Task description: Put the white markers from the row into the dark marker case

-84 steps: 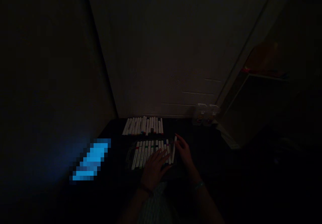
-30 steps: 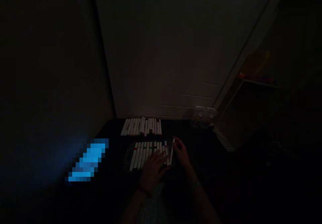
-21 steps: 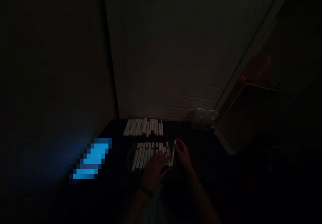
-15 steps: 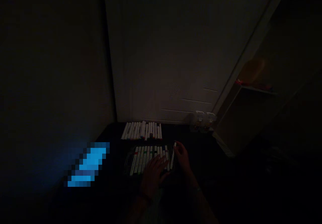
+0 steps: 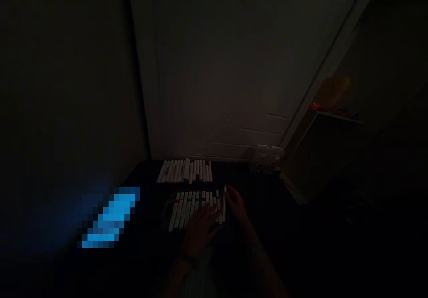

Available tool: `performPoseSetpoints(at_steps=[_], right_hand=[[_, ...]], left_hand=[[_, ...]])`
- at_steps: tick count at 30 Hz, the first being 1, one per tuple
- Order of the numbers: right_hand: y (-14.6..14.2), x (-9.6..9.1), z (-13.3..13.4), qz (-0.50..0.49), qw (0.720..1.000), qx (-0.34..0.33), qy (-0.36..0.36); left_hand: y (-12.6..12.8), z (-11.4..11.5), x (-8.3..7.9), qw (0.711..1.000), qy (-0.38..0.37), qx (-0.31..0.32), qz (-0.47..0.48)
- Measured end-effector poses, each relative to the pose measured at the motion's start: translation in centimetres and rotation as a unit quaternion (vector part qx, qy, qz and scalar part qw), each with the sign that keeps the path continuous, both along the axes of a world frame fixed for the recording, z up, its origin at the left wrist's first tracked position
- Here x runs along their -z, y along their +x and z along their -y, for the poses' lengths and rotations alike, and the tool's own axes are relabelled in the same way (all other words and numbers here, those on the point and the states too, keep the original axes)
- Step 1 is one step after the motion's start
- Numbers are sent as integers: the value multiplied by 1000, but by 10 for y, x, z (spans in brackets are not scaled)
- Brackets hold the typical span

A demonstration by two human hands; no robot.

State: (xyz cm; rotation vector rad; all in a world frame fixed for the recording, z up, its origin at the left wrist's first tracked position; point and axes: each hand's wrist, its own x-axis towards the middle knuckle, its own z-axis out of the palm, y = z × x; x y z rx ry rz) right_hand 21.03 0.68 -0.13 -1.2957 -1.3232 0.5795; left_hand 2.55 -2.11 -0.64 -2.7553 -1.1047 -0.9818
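Observation:
The scene is very dark. A row of white markers (image 5: 187, 206) lies side by side in a dark case on a dark surface. My left hand (image 5: 199, 229) lies flat on the near ends of these markers, fingers spread. My right hand (image 5: 236, 206) pinches the rightmost white marker (image 5: 224, 204) at the right end of the row. A second row of white markers (image 5: 185, 172) lies farther back, near the wall.
A glowing blue screen (image 5: 110, 217) lies to the left. Two small clear containers (image 5: 265, 159) stand at the back right against the wall. A dark box or shelf (image 5: 321, 155) rises on the right. A pale door or wall panel (image 5: 227, 88) stands behind.
The head view has shifted slightly. My right hand keeps its hold on the rightmost marker and has lowered it closer into the row. The left hand stays on the markers.

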Motion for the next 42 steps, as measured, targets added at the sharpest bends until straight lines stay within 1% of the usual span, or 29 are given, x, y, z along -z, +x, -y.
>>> performPoseSetpoints(at_steps=[3, 6, 10, 15, 21, 25, 31, 35, 39, 42], right_hand=[[2, 1, -1, 17, 1000, 7, -2], [1, 2, -2, -3, 1000, 6, -4], [0, 3, -3, -30, 999, -11, -8], [-2, 3, -3, -42, 999, -2, -3], [0, 3, -4, -35, 999, 10, -3], [2, 5, -5, 6, 1000, 13, -6], [3, 5, -5, 77, 997, 19, 20], [2, 3, -4, 134, 990, 17, 41], [2, 2, -5, 198, 978, 40, 45], [3, 5, -8, 216, 974, 45, 41]], left_hand=[[1, 0, 1, 1000, -2, 1, -4], [1, -1, 1, 1000, -3, -3, -6], [-1, -2, 4, 1000, 6, -1, -6], [-2, -4, 7, 1000, 18, -1, 8], [0, -3, 6, 1000, 12, -3, -2], [1, -2, 5, 1000, 18, -2, 11], [1, 0, 2, 999, 17, 0, 29], [1, 1, 0, 1000, 8, -2, 26], [1, 1, -1, 1000, 7, -1, 25], [1, 0, 0, 1000, 10, 2, 27]])
